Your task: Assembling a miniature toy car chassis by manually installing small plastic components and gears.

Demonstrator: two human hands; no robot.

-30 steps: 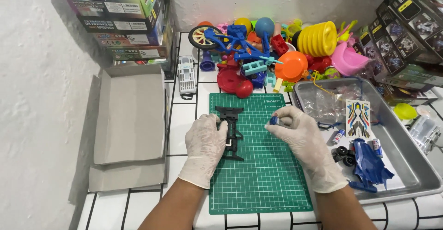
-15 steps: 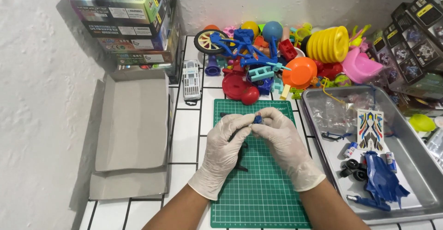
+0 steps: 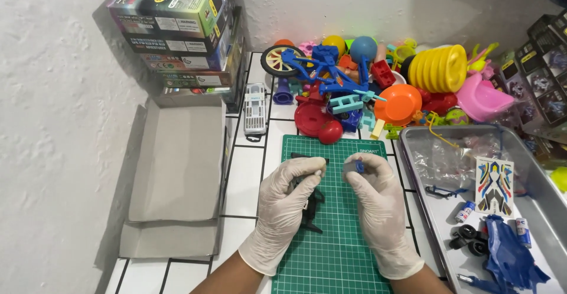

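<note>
My left hand presses the black toy chassis down on the green cutting mat, near its left edge. My right hand pinches a small blue part between thumb and fingers, above the mat's far edge.

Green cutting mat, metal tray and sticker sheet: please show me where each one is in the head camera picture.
green cutting mat point(image 3: 339, 252): head view, bare lower middle of the mat.
metal tray point(image 3: 413, 179): head view, left rim.
sticker sheet point(image 3: 494, 186): head view, centre of the sheet, lying in the tray.
</note>
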